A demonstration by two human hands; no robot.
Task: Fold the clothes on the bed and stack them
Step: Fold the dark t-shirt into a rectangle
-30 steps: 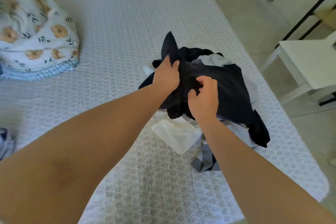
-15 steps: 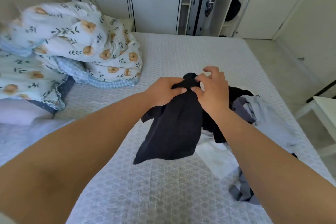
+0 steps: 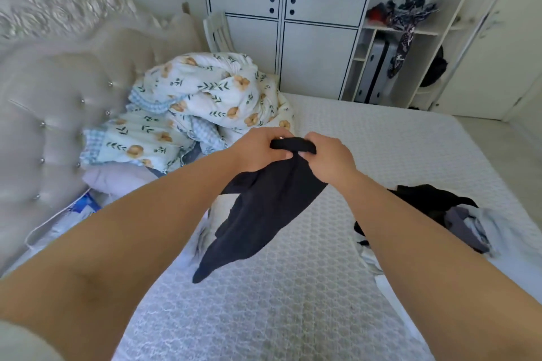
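Note:
A black garment hangs in the air above the bed, its lower end dangling toward me. My left hand and my right hand both grip its bunched top edge, close together. A heap of clothes, black, grey and white, lies on the mattress at the right, partly hidden by my right forearm.
A flowered duvet is piled against the padded headboard at the left. A white wardrobe and open shelves stand past the bed's far edge. Bare floor lies at the right.
Both hands have lifted the black garment off the heap and carried it up and to the left. My view has tilted upward, bringing headboard and wardrobe into sight.

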